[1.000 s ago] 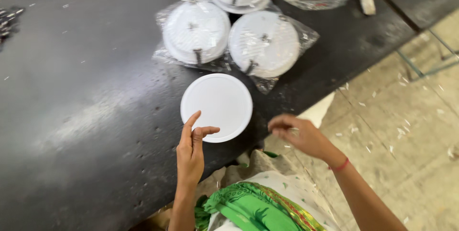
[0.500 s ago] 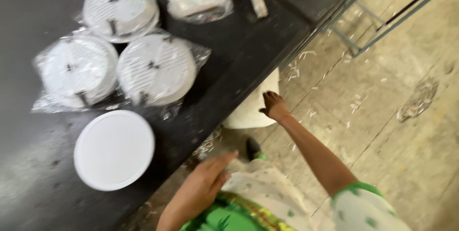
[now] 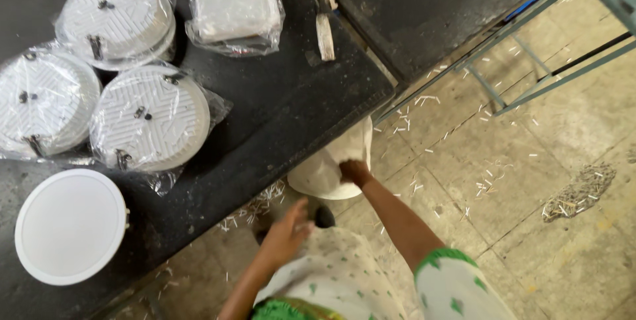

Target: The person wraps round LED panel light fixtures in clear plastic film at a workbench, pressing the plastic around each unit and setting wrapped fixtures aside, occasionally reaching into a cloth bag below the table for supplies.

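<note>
Since half a second before, the right hand (image 3: 354, 171) had reached further into the white sack (image 3: 331, 171) below the bench's (image 3: 298, 101) near edge, fingers closed on its rim; its contents could not be seen. The left hand (image 3: 286, 234) hung released, fingers loose, off the bench. The bare white disc (image 3: 69, 226) lay near the bench's front edge, beside three plastic-bagged discs (image 3: 151, 118)

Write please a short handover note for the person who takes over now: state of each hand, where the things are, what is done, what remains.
Right hand: reaching under the table edge, fingers on a white bag on the floor; grip unclear.
Left hand: open, empty, over the lap.
Bare white round disc: flat on the black table, untouched.
Three round discs in clear wrap lie behind it.
Done: three discs wrapped. Left: the bare disc is unwrapped.
</note>
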`<act>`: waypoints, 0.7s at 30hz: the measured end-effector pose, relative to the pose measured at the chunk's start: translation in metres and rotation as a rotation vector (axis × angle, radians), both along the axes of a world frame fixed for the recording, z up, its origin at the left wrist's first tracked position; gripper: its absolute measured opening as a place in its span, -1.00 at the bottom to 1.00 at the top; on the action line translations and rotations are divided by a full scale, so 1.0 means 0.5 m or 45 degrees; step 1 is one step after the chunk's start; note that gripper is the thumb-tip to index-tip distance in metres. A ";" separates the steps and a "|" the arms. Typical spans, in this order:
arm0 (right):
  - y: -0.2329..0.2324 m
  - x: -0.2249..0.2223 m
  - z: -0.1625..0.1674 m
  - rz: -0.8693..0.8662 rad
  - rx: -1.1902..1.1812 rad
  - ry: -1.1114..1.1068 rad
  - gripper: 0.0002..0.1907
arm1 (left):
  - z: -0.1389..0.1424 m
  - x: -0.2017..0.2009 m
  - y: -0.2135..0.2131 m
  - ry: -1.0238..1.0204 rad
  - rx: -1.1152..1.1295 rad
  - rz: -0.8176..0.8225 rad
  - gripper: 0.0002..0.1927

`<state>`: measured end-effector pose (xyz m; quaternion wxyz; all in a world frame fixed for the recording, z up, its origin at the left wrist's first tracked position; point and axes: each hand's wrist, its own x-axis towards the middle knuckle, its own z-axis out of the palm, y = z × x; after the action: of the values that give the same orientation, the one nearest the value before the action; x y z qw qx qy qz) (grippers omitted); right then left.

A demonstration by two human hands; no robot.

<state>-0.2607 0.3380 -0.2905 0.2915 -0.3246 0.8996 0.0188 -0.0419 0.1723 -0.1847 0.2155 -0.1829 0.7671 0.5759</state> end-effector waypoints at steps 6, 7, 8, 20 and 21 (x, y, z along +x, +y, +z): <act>0.168 0.268 -0.099 -0.138 0.166 -0.559 -0.68 | -0.220 -0.133 0.010 -0.177 -0.412 0.310 0.32; 0.198 0.292 -0.107 -0.216 0.122 -0.602 -0.67 | -0.244 -0.149 0.013 -0.033 -0.428 0.359 0.35; 0.235 0.323 -0.109 -0.292 0.083 -0.651 -0.64 | -0.265 -0.158 0.020 0.103 -0.441 0.406 0.38; 0.348 0.291 -0.153 -0.525 -0.086 -0.297 -0.71 | -0.284 -0.171 0.160 0.051 -0.386 -0.135 -0.23; 0.354 0.281 -0.149 -0.389 0.024 -0.161 -0.77 | -0.274 -0.172 0.173 0.074 -0.336 -0.144 -0.22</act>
<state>-0.1202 0.5152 -0.3651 0.3502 -0.1818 0.9181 -0.0379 -0.1280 0.2586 -0.3217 0.1994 -0.1492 0.8511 0.4621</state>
